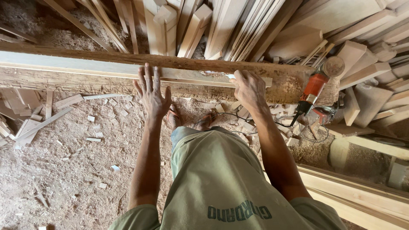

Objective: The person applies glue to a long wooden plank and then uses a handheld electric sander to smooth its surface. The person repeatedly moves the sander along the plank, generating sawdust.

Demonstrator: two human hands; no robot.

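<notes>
A long rough wooden beam (85, 64) lies across the view in front of me, with a paler plank (64, 68) resting along its top. My left hand (151, 91) lies flat with fingers spread against the beam's near side at the middle. My right hand (249, 89) curls over the beam's top edge further right, gripping it at the plank's end.
An orange power tool (313, 91) with a round disc rests on the beam's right end, its cable trailing on the floor. Stacked boards (238, 25) lean behind the beam. Offcuts (91, 119) and sawdust cover the floor at left. More planks (353, 191) lie at lower right.
</notes>
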